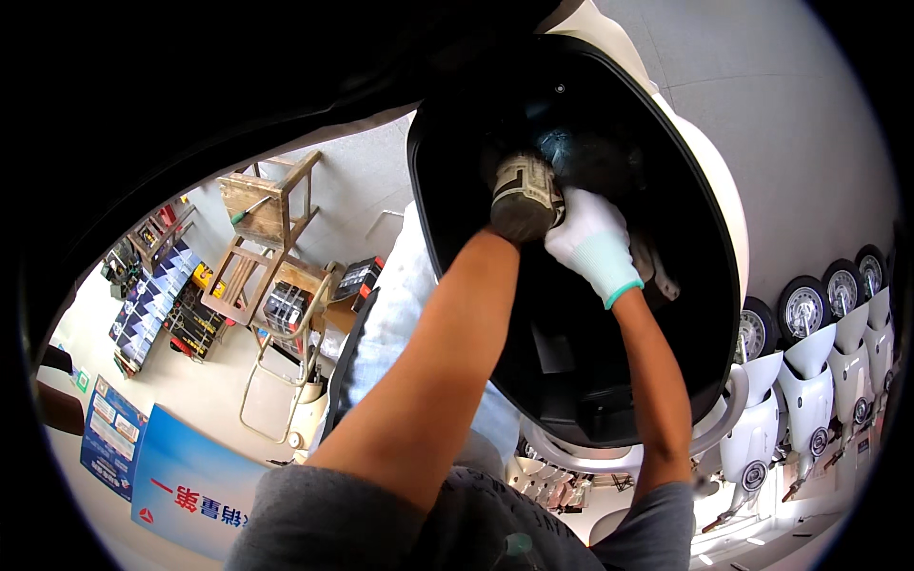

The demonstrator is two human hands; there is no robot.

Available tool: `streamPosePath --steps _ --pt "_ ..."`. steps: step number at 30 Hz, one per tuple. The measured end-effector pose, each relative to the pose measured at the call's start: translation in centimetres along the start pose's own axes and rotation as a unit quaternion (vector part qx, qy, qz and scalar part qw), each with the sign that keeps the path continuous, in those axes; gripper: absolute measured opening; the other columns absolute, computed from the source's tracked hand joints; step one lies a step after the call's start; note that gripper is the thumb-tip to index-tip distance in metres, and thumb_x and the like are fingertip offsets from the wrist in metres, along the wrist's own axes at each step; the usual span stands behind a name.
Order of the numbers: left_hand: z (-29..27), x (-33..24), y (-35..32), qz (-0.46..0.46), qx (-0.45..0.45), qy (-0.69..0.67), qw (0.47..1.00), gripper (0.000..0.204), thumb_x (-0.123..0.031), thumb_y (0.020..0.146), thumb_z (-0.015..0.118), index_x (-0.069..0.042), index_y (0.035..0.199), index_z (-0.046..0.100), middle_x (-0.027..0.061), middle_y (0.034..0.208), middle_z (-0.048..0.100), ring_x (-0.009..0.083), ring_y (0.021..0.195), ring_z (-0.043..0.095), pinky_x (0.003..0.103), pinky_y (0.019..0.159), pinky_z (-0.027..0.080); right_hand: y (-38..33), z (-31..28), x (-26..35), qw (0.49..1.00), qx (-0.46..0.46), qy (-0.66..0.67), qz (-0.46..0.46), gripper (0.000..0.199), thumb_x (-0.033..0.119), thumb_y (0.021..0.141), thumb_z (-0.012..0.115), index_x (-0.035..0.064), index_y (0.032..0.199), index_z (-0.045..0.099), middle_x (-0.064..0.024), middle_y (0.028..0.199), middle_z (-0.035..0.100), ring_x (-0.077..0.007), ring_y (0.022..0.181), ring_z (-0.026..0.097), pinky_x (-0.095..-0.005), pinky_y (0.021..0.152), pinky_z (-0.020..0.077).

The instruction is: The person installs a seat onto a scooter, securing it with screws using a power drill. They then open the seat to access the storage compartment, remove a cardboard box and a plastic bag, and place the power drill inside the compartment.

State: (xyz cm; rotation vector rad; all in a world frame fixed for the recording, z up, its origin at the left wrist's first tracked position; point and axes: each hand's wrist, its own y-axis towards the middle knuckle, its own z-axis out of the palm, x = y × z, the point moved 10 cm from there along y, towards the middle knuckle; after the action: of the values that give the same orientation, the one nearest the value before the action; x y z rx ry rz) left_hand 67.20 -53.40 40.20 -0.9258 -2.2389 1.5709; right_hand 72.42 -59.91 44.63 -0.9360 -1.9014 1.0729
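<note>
My left forearm [447, 324] is bare and reaches into a deep black storage bucket [695, 314] with a pale rim. My left hand is hidden behind a beige and black cordless power driver [524, 195], so its fingers do not show. In a white knit glove with a teal cuff, my right hand [590, 238] is closed against the driver's right side. A greyish part [652, 266], too dim to name, shows beyond the glove's wrist. Bluish light falls on the dark bucket floor [557, 147] past the driver.
Wooden stools [262, 214] stand at the left, one with a green-handled screwdriver [250, 211] on it. A metal-framed folding chair [276, 390] and boxes [357, 281] are close by. White scooters [809, 400] line the right side. A dark overhang [238, 105] fills the upper left.
</note>
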Motion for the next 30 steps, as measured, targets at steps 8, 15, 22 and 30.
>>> streamPosePath --steps 8,15,22,30 --pt "8.6 7.9 13.7 -0.156 -0.202 -0.165 0.953 0.030 -0.026 0.080 0.054 -0.009 0.103 0.065 0.0134 0.106 0.062 0.0270 0.100 0.058 0.036 0.087 0.045 -0.6 2.2 -3.8 0.991 0.059 0.102 0.058 0.027 0.022 0.073 0.058 0.0048 0.092 0.066 -0.0200 0.097 0.063 -0.0355 0.094 0.060 -0.0389 0.081 0.0494" --pt "7.8 9.6 12.9 -0.102 -0.248 -0.273 0.924 0.036 -0.022 0.079 0.054 -0.008 0.111 0.060 0.0168 0.109 0.061 0.0326 0.106 0.055 0.040 0.090 0.043 -0.1 3.2 -3.7 0.993 0.062 0.100 0.017 0.023 0.023 0.073 0.058 0.0059 0.086 0.067 -0.0195 0.091 0.064 -0.0360 0.088 0.061 -0.0409 0.077 0.0499" --pt "7.3 9.8 11.7 -0.148 -0.197 -0.357 0.901 0.036 -0.017 0.079 0.052 -0.007 0.113 0.059 0.0179 0.112 0.060 0.0339 0.107 0.055 0.040 0.089 0.045 -0.2 2.6 -3.6 0.993 0.052 0.110 0.002 0.022 0.023 0.072 0.059 0.0062 0.085 0.067 -0.0195 0.090 0.064 -0.0363 0.087 0.061 -0.0421 0.076 0.0495" --pt "7.9 9.6 12.5 -0.154 -0.219 -0.214 0.939 0.040 -0.018 0.083 0.046 -0.007 0.121 0.051 0.0261 0.118 0.053 0.0418 0.100 0.057 0.046 0.084 0.048 -0.6 1.8 -3.0 0.991 0.029 0.128 -0.012 0.023 0.024 0.073 0.059 0.0070 0.086 0.067 -0.0186 0.092 0.064 -0.0365 0.088 0.060 -0.0427 0.078 0.0491"
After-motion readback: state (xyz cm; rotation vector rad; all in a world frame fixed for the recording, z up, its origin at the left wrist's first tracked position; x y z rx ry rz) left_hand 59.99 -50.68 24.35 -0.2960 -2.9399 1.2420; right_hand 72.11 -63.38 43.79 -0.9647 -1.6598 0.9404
